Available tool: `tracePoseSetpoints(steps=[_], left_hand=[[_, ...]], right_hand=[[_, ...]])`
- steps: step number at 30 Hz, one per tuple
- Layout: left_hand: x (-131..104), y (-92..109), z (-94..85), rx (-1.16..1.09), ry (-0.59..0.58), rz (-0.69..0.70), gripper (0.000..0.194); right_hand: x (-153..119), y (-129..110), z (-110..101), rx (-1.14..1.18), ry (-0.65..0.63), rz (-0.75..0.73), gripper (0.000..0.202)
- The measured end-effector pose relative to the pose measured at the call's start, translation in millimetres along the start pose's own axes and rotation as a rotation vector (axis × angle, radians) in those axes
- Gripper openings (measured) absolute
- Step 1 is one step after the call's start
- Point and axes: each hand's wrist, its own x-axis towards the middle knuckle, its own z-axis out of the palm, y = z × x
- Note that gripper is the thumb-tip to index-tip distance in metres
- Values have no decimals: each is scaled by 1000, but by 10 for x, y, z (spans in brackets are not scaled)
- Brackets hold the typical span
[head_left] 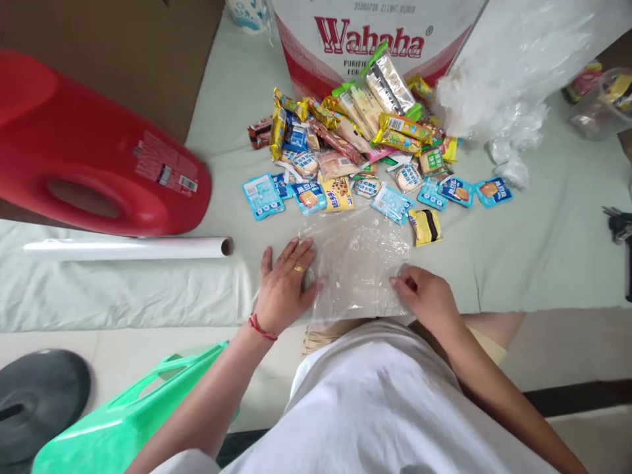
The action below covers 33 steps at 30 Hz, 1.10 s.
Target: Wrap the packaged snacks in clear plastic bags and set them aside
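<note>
A clear plastic bag [363, 270] lies flat at the table's front edge, between my two hands. My left hand [284, 286], wearing a ring and a red bracelet, rests flat with its fingers spread, the thumb touching the bag's left side. At the right side, my right hand [427, 293] is closed, pinching the bag's edge between thumb and finger. Just beyond the bag spreads a heap of small wrapped snacks [345, 135], with several blue packets along its near side. A yellow packet [425, 227] lies by the bag's upper right corner.
A Wahaha carton [380, 39] stands behind the snacks. Left are a large red jug [99, 145] and a white roll [128, 248]. Crumpled clear plastic [513, 72] and a clear tub [600, 108] sit at right. A green basket [133, 401] is below the table's edge.
</note>
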Motion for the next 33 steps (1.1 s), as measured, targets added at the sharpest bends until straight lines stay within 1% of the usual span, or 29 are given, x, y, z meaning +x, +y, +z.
tracePoseSetpoints(steps=[2,5,7,10,11,12,13,14,15,16,17,18,19,20,21,22,23,24,25,26,27,29,30,31,32,33], left_hand=[[2,-21,-7,20,-54,9,65],[24,-79,-37,45,-125,28,79],[42,-125,-75,57,-163,38,84],[61,-199,-159,55,-244,54,86],[64,-223,-192,45,-271,63,84],[64,-246,-224,28,-287,76,82],[64,-264,-254,2,-286,92,76],[66,-273,-283,-32,-265,112,68],[70,-270,-309,-71,-223,132,57],[79,-251,-333,-106,-157,140,44],[93,-212,-353,-125,-66,127,33],[113,-152,-370,-128,40,98,27],[139,-74,-381,-124,142,67,24],[170,19,-383,-125,219,51,24],[208,119,-374,-139,261,58,25],[252,219,-350,-164,268,85,28],[302,310,-311,-190,247,122,30],[357,384,-255,-197,213,142,32],[414,436,-185,-171,182,133,33],[471,465,-105,-115,157,102,35],[521,472,-23,-46,133,67,38],[586,440,127,66,87,38,48],[597,413,183,97,68,47,53],[594,388,224,113,54,66,56],[580,368,248,120,43,87,59],[561,357,260,122,33,107,61]], right_hand=[[86,17,-83,81,-8,-4,33],[213,170,-332,99,28,19,37],[288,308,-510,66,28,20,39],[363,450,-710,-24,-27,16,38],[368,458,-747,-91,-8,19,35],[358,439,-767,-172,55,16,31],[332,390,-763,-248,153,-3,27],[291,310,-734,-304,266,-52,24],[239,202,-674,-329,354,-137,24],[181,71,-581,-331,395,-257,24],[123,-73,-454,-312,359,-412,24],[71,-221,-296,-304,250,-574,23],[29,-360,-114,-318,108,-734,22],[-3,-482,83,-334,-39,-891,23],[-26,-581,282,-336,-116,-992,29],[-45,-656,468,-329,-149,-1015,38],[-64,-708,629,-321,-192,-1025,44],[-88,-742,755,-301,-228,-1028,49],[-118,-763,838,-274,-265,-1030,53],[-151,-776,874,-236,-305,-1049,53],[-182,-781,864,-186,-341,-1079,51],[-211,-760,720,-68,-363,-1106,37],[-196,-726,600,-12,-325,-1077,31],[-157,-671,458,34,-236,-1010,28],[-91,-592,304,59,-92,-903,27],[-2,-494,147,59,85,-770,27]])
